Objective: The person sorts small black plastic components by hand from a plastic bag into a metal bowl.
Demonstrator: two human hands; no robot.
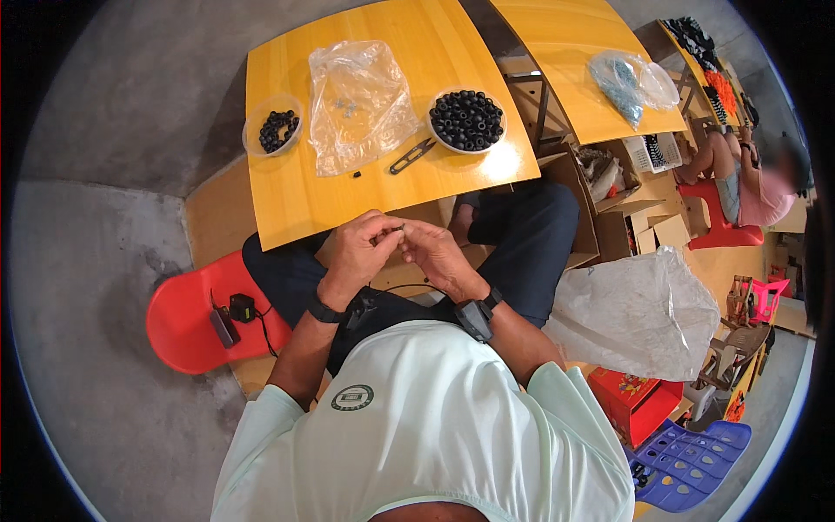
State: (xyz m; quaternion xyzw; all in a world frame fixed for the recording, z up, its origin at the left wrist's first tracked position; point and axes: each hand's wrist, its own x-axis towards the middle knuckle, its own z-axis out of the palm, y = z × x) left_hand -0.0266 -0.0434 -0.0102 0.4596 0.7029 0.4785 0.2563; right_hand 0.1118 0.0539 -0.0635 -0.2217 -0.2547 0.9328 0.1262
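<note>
My left hand (357,250) and my right hand (439,257) meet just off the table's near edge, above my lap. Both are closed in a pinch, fingertips together on a small dark piece (401,228) too tiny to name. Beyond them on the yellow table (287,200) lie black thread snips (411,157) and one loose black bead (357,175). Black beads (468,120) fill a round white bowl (432,139) at the right. A clear tub (250,143) at the left holds fewer black ring-like pieces (278,130). Between them is a crumpled clear plastic bag (361,104) with a few small pale pieces.
A red stool (178,326) at my left carries a black adapter (242,307) with a cable. Right of me are cardboard boxes (570,204), a whitish plastic sack (635,313) and a red box (631,404). Another person (765,196) sits farther right, near a second yellow table (565,52).
</note>
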